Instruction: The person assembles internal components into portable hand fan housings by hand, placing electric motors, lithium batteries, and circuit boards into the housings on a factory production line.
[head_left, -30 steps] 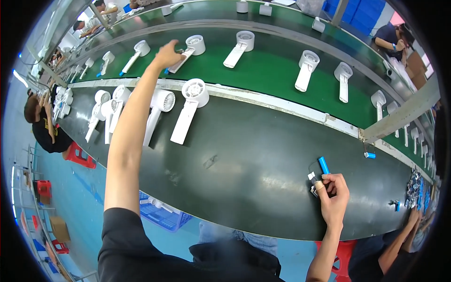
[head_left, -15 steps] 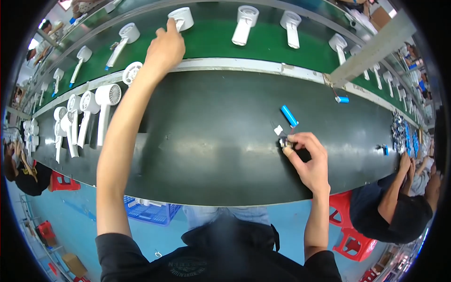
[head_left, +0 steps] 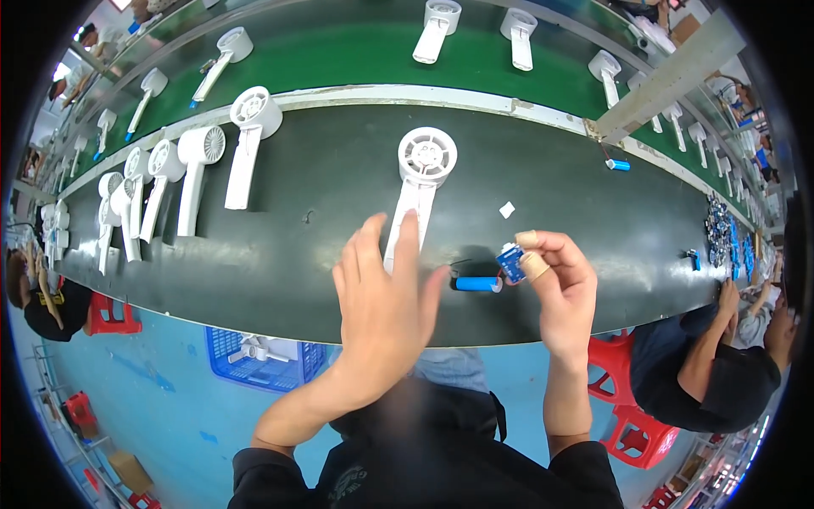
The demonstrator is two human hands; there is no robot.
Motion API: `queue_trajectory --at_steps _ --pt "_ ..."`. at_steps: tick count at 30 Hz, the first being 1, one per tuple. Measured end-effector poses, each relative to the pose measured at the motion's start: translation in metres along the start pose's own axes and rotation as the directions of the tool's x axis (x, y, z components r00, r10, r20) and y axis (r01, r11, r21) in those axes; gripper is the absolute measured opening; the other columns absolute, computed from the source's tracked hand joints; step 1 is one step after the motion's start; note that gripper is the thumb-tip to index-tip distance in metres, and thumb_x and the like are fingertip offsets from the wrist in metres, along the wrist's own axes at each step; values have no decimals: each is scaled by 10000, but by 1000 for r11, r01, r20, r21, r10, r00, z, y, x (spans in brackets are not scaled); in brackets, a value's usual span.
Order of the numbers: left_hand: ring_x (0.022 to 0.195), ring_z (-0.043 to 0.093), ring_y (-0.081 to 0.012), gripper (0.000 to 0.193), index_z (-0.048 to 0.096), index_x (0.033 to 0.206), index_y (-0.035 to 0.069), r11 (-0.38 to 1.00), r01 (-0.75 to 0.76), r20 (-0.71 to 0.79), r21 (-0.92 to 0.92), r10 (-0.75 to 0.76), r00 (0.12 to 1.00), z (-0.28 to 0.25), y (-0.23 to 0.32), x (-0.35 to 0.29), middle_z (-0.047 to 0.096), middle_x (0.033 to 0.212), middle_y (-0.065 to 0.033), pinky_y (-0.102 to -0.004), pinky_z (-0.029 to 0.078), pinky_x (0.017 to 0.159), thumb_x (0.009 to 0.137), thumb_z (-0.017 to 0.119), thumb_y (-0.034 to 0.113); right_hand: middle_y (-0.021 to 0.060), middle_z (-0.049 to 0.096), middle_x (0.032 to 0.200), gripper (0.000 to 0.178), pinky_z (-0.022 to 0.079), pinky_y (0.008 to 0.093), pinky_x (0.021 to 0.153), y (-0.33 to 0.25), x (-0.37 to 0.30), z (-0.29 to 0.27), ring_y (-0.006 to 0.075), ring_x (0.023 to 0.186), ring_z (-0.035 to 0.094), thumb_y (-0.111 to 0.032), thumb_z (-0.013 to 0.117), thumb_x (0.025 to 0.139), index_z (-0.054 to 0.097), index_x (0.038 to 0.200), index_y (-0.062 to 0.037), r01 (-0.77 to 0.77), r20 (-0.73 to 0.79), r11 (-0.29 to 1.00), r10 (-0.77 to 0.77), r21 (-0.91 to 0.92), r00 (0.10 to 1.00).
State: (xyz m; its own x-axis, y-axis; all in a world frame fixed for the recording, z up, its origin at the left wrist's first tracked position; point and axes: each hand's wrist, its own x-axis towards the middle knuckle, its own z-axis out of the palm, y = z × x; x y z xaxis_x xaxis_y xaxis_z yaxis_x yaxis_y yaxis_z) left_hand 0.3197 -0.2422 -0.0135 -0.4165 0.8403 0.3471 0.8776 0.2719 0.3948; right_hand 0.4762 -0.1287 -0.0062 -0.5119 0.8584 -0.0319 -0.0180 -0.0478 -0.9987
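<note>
Small square blue circuit board (head_left: 510, 263) pinched in our bare right hand (head_left: 565, 293)

We hold the board between thumb and forefinger over the smooth dark-green worktable (head_left: 271, 280). Our bare left hand (head_left: 379, 297), its fingers spread wide, hovers at the handle of a white plastic handheld fan (head_left: 421, 192); we cannot tell whether they touch. Between our hands, just beside the board, we see a blue cylindrical battery (head_left: 477, 284). Beyond the board lies a small white flat piece (head_left: 507, 209)
</note>
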Motion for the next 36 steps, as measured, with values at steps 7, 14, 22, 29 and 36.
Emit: queue_trajectory --at_steps 7,14,22,29,36 --pt "920 654 -327 505 628 1249 -34 887 -302 -232 -349 231 945 -21 -6 -5 654 1127 -192 -363 538 776 763 761 -6 92 698 963 145 531 278 831 -17 -15 45 131 894 666 -14 602 974 612 1105 46 43 319 998 -29 -36 947" --pt "865 655 -206 232 659 1107 -43 590 98 24 -801 -133 991 -44 -45 26 661 961 -155 -264 499 744 879 615 -56 72 708 907 206 508 243 725 -18 39 38 111 831 662 -122 576 1005 645 1136 23 94 241 982 -52 -166 969" --pt "553 571 -258 163 656 815 15 920 -62 119 -387 116 986 -6 -58 52 599 713 -111 -363 440 514 846 750 144 28 683 840 180 481 227 637 4 71 40 59 738 599 -102 598 982 671 1102 10 144 327 888 8 -437 945" --pt "584 600 -280 72 664 870 22 945 -99 63 -311 124 990 7 -54 47 575 728 -98 -384 461 537 860 712 75 23 669 800 178 451 224 590 9 75 47 55 652 546 -93 596 978 680 1099 6 194 347 899 -50 -393 936" --pt "666 600 -307 108 656 972 28 946 -248 -3 -210 253 967 7 -69 48 567 823 -103 -391 484 580 868 679 11 27 599 701 147 385 258 509 17 78 54 61 552 471 -79 681 915 703 1046 -16 399 473 794 -162 -459 866"
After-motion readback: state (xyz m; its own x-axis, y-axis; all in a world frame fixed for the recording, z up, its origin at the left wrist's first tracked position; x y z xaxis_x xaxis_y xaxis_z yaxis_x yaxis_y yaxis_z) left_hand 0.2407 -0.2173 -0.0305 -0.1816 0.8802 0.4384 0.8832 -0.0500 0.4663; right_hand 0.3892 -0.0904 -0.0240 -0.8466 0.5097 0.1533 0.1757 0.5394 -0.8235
